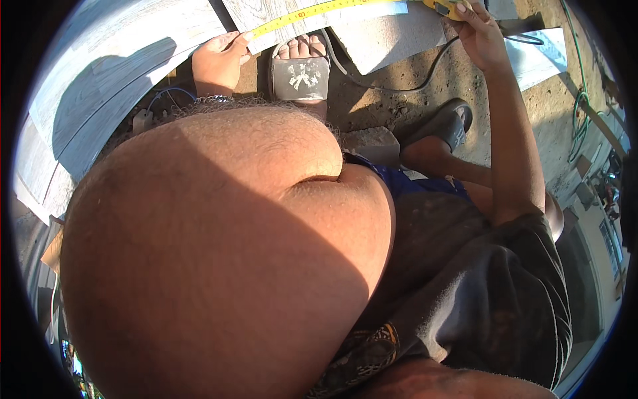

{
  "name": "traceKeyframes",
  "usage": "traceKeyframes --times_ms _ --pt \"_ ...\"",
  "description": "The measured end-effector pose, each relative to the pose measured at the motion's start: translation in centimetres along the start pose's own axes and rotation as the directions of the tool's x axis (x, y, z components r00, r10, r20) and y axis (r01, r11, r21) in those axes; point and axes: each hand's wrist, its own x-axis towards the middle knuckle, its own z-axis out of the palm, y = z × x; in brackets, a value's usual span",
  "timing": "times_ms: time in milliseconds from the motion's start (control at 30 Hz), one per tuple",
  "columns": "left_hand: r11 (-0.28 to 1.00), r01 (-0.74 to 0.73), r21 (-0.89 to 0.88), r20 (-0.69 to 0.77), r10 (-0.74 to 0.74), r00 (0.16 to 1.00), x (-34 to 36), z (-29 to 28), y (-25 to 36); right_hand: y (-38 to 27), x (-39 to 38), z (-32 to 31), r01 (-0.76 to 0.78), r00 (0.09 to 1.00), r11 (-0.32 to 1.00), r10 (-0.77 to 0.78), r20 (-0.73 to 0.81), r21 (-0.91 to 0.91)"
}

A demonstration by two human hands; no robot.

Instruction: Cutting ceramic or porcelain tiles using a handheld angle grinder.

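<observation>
A yellow tape measure is stretched across a pale wood-grain plank [282, 18] at the top of the head view. My left hand [218, 63] pinches the free end of its blade [306, 13] at the plank's near corner, thumb and fingers closed. Over to the right, my right hand [477, 33] grips the yellow-and-black case [444, 9], partly cut off by the upper edge. My own bare skin, very close to the camera, fills the middle and hides my left forearm.
More wood-grain planks [119, 86] lie along the left. Board offcuts [392, 46] rest on the dirt, with a dark cable [425, 81] winding past. My feet wear dark slides [300, 78]; a rough block [372, 143] sits between them. A green hose [579, 130] runs at far right.
</observation>
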Motion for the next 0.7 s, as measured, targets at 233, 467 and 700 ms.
traceKeyframes --times_ms 233,467,700 --pt "0.996 0.031 -0.085 0.068 -0.025 0.997 1.9 -0.7 -2.4 -0.2 -0.7 -0.9 -0.019 0.999 0.994 0.024 -0.044 0.108" --pt "0.936 0.194 -0.292 0.237 -0.126 0.963 3.4 -0.5 -3.8 1.4 0.0 -3.1 0.038 0.996 0.99 -0.028 -0.081 0.133" --pt "0.876 0.295 -0.382 0.278 -0.195 0.94 2.7 0.0 -3.9 2.1 0.2 -3.7 0.041 0.998 0.984 -0.03 -0.061 0.175"
